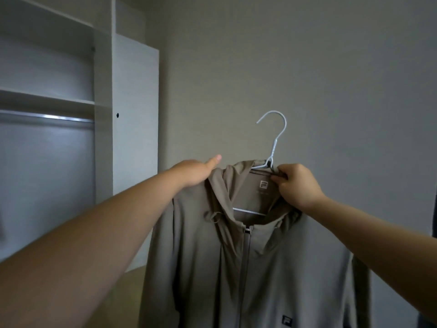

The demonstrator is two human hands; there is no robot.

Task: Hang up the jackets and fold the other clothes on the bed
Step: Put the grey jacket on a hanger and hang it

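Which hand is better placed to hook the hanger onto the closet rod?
Right. The right hand has its grip on the jacket collar at the hanger neck, directly under the hook, so it likely steers it. The left hand holds only the shoulder, though it is nearer the rod.

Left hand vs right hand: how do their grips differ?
Left hand is at the taupe hooded jacket's shoulder; right hand is at its collar, beside the white hanger's neck. Left hand's thumb is straight, fingers hidden behind fabric; right hand's fingers curl, pinching. Both touch the jacket.
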